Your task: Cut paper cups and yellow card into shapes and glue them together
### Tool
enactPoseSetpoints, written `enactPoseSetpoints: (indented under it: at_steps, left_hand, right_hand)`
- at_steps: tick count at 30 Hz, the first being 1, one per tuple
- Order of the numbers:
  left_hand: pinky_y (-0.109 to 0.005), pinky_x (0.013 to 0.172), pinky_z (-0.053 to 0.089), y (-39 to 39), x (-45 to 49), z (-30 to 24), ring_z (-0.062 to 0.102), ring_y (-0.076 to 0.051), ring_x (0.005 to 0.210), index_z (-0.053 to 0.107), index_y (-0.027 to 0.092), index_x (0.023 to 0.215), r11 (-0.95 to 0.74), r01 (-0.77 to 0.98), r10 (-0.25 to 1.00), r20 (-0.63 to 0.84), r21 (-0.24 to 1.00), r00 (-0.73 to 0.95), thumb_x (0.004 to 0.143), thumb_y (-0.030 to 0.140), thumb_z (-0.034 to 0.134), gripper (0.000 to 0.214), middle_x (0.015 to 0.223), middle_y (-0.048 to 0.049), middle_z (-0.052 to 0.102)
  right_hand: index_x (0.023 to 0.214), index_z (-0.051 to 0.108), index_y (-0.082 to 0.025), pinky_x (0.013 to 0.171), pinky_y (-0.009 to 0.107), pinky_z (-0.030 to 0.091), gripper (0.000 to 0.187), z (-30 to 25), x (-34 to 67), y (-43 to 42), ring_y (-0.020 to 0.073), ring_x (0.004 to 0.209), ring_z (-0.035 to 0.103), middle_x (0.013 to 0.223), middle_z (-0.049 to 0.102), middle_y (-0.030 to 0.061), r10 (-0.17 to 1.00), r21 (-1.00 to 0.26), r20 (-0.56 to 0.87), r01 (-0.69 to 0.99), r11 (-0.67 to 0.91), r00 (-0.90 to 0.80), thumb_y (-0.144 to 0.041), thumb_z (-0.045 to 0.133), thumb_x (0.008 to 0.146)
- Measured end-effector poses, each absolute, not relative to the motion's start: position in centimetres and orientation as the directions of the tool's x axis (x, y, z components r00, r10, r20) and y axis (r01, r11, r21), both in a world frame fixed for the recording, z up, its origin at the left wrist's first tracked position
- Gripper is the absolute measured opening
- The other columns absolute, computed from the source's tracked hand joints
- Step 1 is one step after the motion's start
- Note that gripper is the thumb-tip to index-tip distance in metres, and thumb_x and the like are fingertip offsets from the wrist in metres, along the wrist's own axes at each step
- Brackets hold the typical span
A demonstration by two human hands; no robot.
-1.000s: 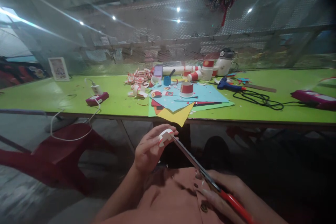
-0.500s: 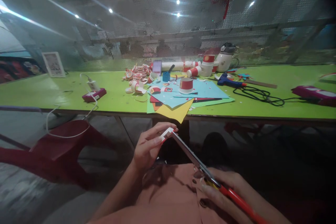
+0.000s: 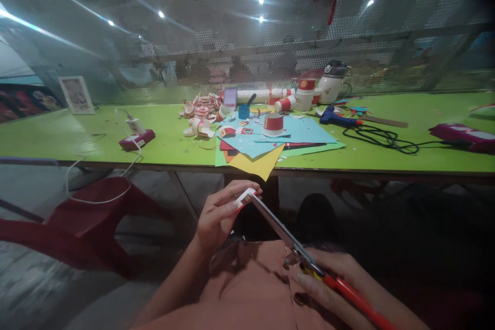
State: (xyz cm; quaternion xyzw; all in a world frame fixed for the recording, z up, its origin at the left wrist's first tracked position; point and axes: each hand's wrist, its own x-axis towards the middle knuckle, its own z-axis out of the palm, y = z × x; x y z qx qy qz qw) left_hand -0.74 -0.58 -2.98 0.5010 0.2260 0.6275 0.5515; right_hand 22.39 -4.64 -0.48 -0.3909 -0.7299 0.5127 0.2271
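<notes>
- Since a second ago the red-and-white paper-cup scrap (image 3: 246, 196) has tipped, so less of its notched face shows.
- Right hand (image 3: 342, 264) is wrapped round the red-handled scissors (image 3: 278, 226); if it wobbles, I'd guess a ragged snip.
- Left hand (image 3: 214, 216) pinches the scrap short of the green surface (image 3: 185, 154), scissor tips right at it. Fingertips are close, so a slip could nick one; too loose a pinch might drop the scrap.
- Yellow sheet (image 3: 260, 164) overhangs the edge, so a bump could drag it off.
- Upside-down paper cup (image 3: 273, 125) behind might topple too.
</notes>
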Motion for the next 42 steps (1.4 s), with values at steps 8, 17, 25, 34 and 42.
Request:
enactPoseSetpoints:
  at_steps: [8,17,25,34,42]
  left_hand:
    - [-0.052,0.099,0.037,-0.57,-0.83,-3.06,0.054,-0.035,0.108,0.07,0.012,0.105,-0.295,-0.427,0.924,0.368,0.855,0.1,0.072,0.019,0.055,0.037,0.114,-0.016,0.058]
    - [-0.052,0.098,0.037,-0.48,-1.26,-3.26,0.055,-0.033,0.106,0.07,0.014,0.106,-0.327,-0.382,0.909,0.398,0.864,0.122,0.074,0.017,0.055,0.036,0.114,-0.0146,0.058]
    - [-0.052,0.098,0.037,-0.41,-1.49,-3.34,0.055,-0.033,0.106,0.07,0.015,0.106,-0.301,-0.381,0.916,0.377,0.874,0.141,0.074,0.018,0.056,0.035,0.114,-0.0146,0.059]
    - [-0.052,0.098,0.037,-0.45,-1.56,-3.64,0.055,-0.033,0.105,0.069,0.012,0.107,-0.283,-0.394,0.91,0.375,0.874,0.177,0.076,0.016,0.053,0.036,0.115,-0.0156,0.057]
    - [-0.051,0.099,0.037,-0.37,-1.68,-3.6,0.053,-0.033,0.108,0.07,0.012,0.106,-0.288,-0.374,0.908,0.375,0.881,0.186,0.076,0.015,0.052,0.035,0.115,-0.0159,0.057]
  right_hand:
    - [0.102,0.07,-0.022,0.07,0.028,0.054,0.036,-0.41,22.49,-4.76,0.0217,0.079,0.064,0.085,0.068,0.0043,0.803,-0.912,-0.063,0.36,0.194,-0.592,-0.048,0.052,0.086]
    - [0.087,0.068,-0.02,0.071,0.027,0.051,0.029,-0.01,22.44,-4.68,0.0203,0.077,0.063,0.082,0.068,0.0026,0.794,-0.878,-0.086,0.423,0.225,-0.602,-0.044,0.051,0.087]
    - [0.088,0.068,-0.02,0.073,0.029,0.051,0.028,-0.28,22.73,-4.7,0.0218,0.079,0.064,0.082,0.068,0.0029,0.798,-0.884,-0.106,0.423,0.198,-0.594,-0.043,0.052,0.086]
    - [0.088,0.071,-0.018,0.068,0.028,0.051,0.036,-0.12,22.67,-4.4,0.0232,0.078,0.065,0.078,0.068,0.0042,0.798,-0.934,-0.078,0.324,0.151,-0.597,-0.049,0.053,0.083]
    - [0.094,0.066,-0.017,0.072,0.031,0.053,0.026,-0.34,23.03,-4.96,0.016,0.078,0.065,0.09,0.068,0.0031,0.838,-0.941,-0.078,0.318,0.118,-0.54,-0.038,0.05,0.092]
